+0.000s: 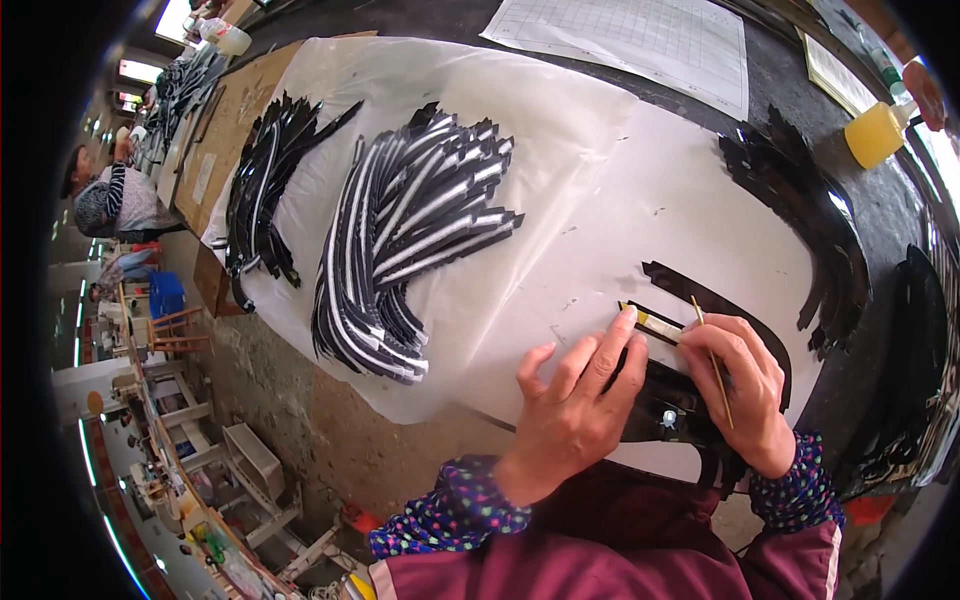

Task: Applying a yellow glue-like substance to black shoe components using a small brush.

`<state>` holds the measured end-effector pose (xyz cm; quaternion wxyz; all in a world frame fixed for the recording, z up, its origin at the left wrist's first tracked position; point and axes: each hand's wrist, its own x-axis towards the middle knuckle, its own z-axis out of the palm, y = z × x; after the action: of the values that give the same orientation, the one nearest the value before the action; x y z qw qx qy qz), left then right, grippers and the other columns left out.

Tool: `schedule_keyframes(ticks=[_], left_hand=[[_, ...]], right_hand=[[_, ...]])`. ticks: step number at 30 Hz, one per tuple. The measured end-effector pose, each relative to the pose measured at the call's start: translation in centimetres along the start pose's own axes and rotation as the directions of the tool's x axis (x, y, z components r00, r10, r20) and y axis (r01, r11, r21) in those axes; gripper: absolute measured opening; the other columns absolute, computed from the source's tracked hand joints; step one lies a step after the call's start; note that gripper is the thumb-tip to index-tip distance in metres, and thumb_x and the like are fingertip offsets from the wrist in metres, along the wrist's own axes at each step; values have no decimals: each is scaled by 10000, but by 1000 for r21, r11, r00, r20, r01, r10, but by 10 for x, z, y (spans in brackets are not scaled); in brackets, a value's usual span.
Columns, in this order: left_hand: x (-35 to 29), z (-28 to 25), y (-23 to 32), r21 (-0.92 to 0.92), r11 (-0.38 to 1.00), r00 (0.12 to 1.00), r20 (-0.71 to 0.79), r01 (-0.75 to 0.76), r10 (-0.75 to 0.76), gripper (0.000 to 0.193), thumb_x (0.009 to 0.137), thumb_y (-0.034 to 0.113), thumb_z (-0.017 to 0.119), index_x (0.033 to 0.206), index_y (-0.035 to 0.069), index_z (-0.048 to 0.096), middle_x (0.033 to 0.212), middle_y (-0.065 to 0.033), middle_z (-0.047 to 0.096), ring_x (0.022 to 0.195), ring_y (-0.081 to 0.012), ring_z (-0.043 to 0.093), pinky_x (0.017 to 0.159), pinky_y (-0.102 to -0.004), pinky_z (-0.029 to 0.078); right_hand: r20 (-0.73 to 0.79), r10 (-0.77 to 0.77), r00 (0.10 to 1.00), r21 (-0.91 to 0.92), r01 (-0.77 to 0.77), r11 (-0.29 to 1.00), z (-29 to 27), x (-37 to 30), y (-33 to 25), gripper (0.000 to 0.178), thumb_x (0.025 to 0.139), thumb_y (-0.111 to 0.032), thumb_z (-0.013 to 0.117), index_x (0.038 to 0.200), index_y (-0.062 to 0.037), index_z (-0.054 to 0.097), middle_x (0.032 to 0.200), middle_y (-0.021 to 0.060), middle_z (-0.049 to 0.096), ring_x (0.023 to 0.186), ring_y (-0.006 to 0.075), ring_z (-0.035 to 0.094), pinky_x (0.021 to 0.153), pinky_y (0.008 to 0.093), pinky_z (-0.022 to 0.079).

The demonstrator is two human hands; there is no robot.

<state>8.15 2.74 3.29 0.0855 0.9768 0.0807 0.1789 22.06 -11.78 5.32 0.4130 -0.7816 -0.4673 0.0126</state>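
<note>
My left hand (580,405) lies over the work with its fingers spread. Its index fingertip presses on the yellowish end of a narrow black strip (628,306). Beside it, my right hand (745,385) is closed around a thin tan stick (722,392), which slants between its fingers. The right thumb and index finger also touch a pale band (658,324) lying along the strip; whether they pinch it is unclear. A wider curved black strip (705,292) lies just beyond, passing behind the right hand. More black pieces, partly hidden, are under and below both hands.
White sheeting (560,270) covers the table. Left lie a pile of black-and-white strips (400,230) and a black bundle (262,190); right, another black stack (810,215). A gridded paper (640,45) and a yellow bottle (873,135) sit farther back. Another person (115,200) works at far left.
</note>
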Motion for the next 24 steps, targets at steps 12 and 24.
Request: schedule_keyframes(ticks=[12,24], left_hand=[[0,0,0,-15,1000,1000,1,12,-12,332,908,217,676,1237,171,663,1399,5,607,1074,-141,534,1038,-398,281],[1,-1,1,-32,999,1000,-7,22,-22,325,904,215,678,1226,170,671,1398,3,608,1067,-140,541,1046,-401,285]], right_hand=[[7,12,1000,7,-12,1000,1,1,0,267,805,71,746,1042,2,643,971,149,647,782,294,640,678,360,531],[7,42,999,18,-42,999,1,2,-1,264,810,81,733,1041,-4,637,968,150,652,792,304,646,683,362,537]])
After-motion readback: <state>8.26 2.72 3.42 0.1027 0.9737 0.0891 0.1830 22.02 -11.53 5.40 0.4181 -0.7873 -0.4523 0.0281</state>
